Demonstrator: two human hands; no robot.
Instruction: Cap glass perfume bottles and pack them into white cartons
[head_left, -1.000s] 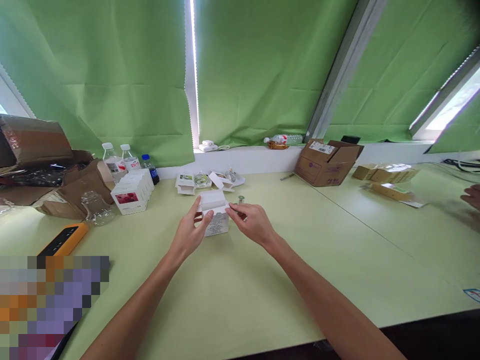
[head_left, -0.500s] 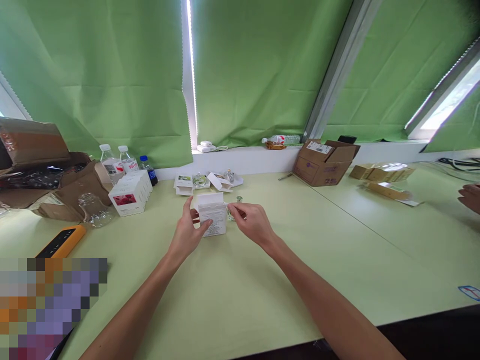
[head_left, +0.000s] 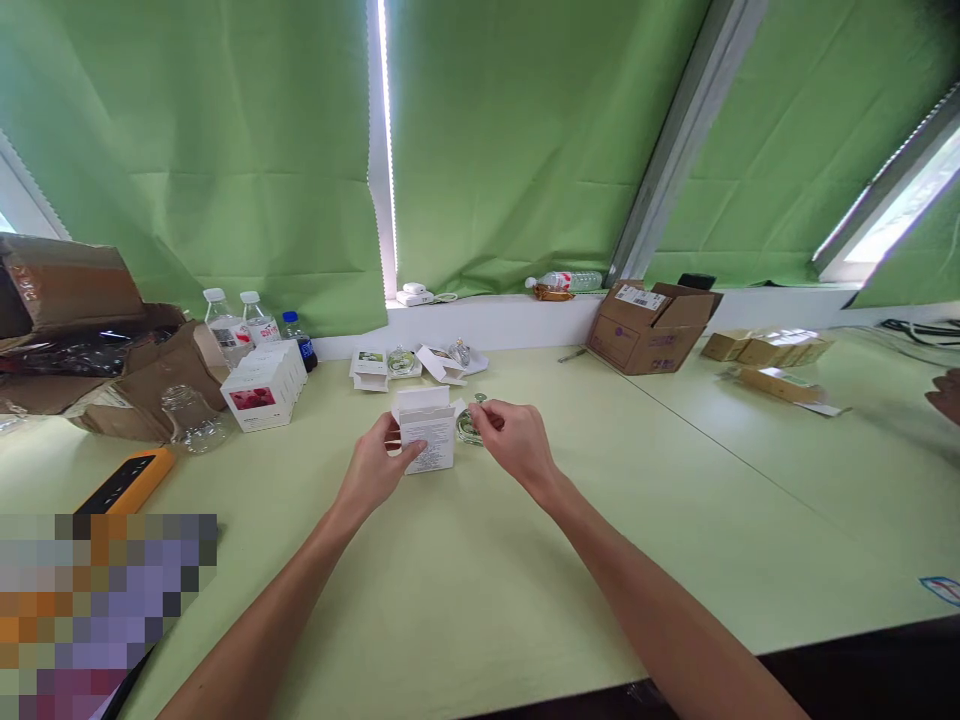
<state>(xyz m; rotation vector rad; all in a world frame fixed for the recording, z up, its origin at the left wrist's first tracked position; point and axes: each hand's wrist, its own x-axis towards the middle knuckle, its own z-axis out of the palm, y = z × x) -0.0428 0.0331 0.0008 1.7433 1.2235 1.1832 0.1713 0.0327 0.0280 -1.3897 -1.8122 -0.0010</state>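
My left hand point(head_left: 373, 462) grips a small white box point(head_left: 429, 450) upright on the table, fingers behind it and thumb across its printed front. The box top is open, its back flap raised and a side flap sticking out to the right. Just right of the box, my right hand point(head_left: 517, 447) has its thumb and fingertips pinched together; whether anything is between them is hidden. A small round glass bottle point(head_left: 469, 430) with a narrow neck stands behind these fingertips, partly covered by them.
Farther back lie opened white cartons point(head_left: 370, 368) with glass bottles. At left are a row of white boxes point(head_left: 262, 388), a clear jar point(head_left: 193, 420), drink bottles point(head_left: 227, 325) and an orange device point(head_left: 135, 480). A cardboard box point(head_left: 649, 325) and yellow boxes point(head_left: 780, 347) stand right, near another person's hand point(head_left: 946, 398).
My right hand has shifted slightly right, off the box's side flap, and more of the glass bottle shows. The left hand's raised index finger has come down behind the box.
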